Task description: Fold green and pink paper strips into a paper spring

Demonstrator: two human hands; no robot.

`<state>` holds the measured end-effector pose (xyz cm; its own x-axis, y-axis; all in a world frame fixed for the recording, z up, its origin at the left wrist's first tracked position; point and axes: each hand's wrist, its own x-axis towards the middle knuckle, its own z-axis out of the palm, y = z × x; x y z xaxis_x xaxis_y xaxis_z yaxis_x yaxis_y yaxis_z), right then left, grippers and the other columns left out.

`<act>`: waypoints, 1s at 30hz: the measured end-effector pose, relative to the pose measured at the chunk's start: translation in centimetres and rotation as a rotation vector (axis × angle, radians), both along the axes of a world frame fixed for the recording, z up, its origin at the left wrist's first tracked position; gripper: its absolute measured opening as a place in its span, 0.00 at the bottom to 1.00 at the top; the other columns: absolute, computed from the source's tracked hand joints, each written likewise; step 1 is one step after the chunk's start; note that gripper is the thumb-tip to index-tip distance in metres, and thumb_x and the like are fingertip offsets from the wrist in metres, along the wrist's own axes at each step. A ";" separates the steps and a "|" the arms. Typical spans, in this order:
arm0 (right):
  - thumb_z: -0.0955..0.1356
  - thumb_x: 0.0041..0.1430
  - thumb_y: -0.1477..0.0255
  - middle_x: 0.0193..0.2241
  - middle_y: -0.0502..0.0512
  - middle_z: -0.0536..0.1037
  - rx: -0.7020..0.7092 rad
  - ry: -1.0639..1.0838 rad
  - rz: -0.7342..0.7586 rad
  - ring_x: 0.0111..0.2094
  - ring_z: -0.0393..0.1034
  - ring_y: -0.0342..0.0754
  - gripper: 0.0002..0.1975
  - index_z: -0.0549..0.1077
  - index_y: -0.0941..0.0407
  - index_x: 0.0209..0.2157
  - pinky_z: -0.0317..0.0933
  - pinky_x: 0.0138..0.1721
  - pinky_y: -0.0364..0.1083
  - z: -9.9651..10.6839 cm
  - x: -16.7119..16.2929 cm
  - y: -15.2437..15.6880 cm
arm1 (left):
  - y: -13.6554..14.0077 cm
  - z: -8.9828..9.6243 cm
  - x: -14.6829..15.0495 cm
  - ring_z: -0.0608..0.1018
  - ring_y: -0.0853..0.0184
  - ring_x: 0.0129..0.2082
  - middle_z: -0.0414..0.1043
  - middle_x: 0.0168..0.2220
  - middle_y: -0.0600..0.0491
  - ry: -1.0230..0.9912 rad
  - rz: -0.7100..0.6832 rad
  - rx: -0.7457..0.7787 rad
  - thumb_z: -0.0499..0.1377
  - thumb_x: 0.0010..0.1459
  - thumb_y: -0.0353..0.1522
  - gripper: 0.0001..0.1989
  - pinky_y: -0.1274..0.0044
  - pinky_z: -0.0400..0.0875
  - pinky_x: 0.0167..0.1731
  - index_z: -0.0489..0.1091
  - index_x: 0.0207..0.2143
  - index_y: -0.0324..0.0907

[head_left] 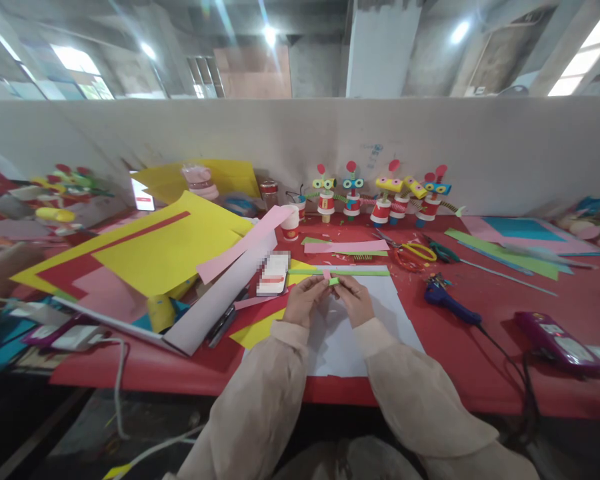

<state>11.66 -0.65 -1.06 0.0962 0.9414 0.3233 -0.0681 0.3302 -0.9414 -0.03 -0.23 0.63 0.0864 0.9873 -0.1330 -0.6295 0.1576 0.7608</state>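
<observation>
Both my hands meet over a white sheet of paper [387, 320] and pinch small folded paper strips [333, 281], one pink and one green. My left hand [303, 299] holds the pink side with thumb and fingertips. From the right, my right hand [357, 300] grips the green end, its fingers curled. Just beyond the fingertips a long green strip [367, 272] lies across the sheet's far edge; whether it joins the held piece I cannot tell. A phone [274, 273] lies left of my left hand, near yellow and red paper.
A glue gun [450, 300], scissors [415, 253] and a purple power strip [555, 343] lie to the right. Several paper-cup figures [353, 203] stand along the back partition. Yellow sheets [175, 247] and a white roll [220, 293] cover the left. Part of another person's arm [10, 277] shows far left.
</observation>
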 end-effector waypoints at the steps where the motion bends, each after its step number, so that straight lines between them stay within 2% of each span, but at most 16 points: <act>1: 0.67 0.48 0.69 0.29 0.50 0.73 -0.003 0.012 0.018 0.26 0.64 0.42 0.12 0.76 0.53 0.36 0.61 0.28 0.43 0.1 0.0 -0.1 | 0.0 0.1 0.0 0.76 0.72 0.27 0.74 0.26 0.53 -0.005 0.000 0.001 0.70 0.33 0.27 0.14 0.79 0.70 0.35 0.74 0.27 0.36; 5: 0.69 0.45 0.68 0.27 0.49 0.73 -0.070 0.030 -0.005 0.26 0.64 0.42 0.15 0.75 0.54 0.38 0.61 0.29 0.43 0.6 -0.3 -0.4 | -0.2 0.2 0.1 0.76 0.70 0.29 0.75 0.27 0.51 0.011 0.009 0.022 0.70 0.34 0.27 0.12 0.77 0.70 0.36 0.74 0.26 0.36; 9: 0.69 0.46 0.65 0.25 0.50 0.74 -0.121 0.012 -0.059 0.25 0.65 0.43 0.13 0.75 0.56 0.35 0.62 0.28 0.43 0.6 -0.4 -0.3 | -0.3 0.1 0.1 0.77 0.69 0.31 0.76 0.29 0.50 0.026 -0.018 0.068 0.68 0.37 0.28 0.11 0.76 0.69 0.38 0.74 0.28 0.37; 16: 0.68 0.49 0.66 0.33 0.53 0.77 -0.021 -0.035 -0.044 0.33 0.70 0.47 0.11 0.74 0.55 0.35 0.65 0.35 0.45 0.6 -0.4 -0.3 | -0.1 -0.3 -0.3 0.76 0.69 0.33 0.76 0.31 0.51 0.002 -0.073 0.133 0.69 0.37 0.28 0.13 0.77 0.67 0.40 0.75 0.30 0.39; 20: 0.68 0.51 0.67 0.35 0.54 0.77 0.057 -0.069 -0.023 0.36 0.71 0.48 0.10 0.74 0.54 0.36 0.66 0.39 0.46 0.6 -0.4 -0.5 | 0.1 -0.5 -0.5 0.75 0.70 0.29 0.75 0.28 0.52 0.045 -0.065 0.103 0.70 0.34 0.28 0.14 0.78 0.67 0.37 0.76 0.29 0.38; 25: 0.67 0.52 0.69 0.35 0.55 0.76 0.103 -0.067 0.033 0.36 0.70 0.47 0.11 0.72 0.54 0.38 0.65 0.39 0.46 0.6 -0.4 -0.8 | 0.2 -0.6 -0.6 0.73 0.74 0.27 0.73 0.26 0.55 0.003 -0.077 0.098 0.70 0.34 0.29 0.14 0.82 0.67 0.31 0.75 0.28 0.39; 30: 0.69 0.48 0.72 0.36 0.53 0.69 0.129 -0.141 0.039 0.28 0.67 0.42 0.15 0.70 0.53 0.41 0.65 0.31 0.43 0.6 -0.5 -0.9 | 0.2 -0.6 -0.7 0.69 0.77 0.21 0.70 0.23 0.57 -0.073 -0.151 0.050 0.70 0.36 0.30 0.14 0.84 0.63 0.22 0.74 0.29 0.38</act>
<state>11.14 -1.58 -0.46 0.0054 0.8934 0.4493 0.0466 0.4486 -0.8925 -0.78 -0.05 0.08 0.2416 0.9677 -0.0720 -0.6552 0.2174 0.7235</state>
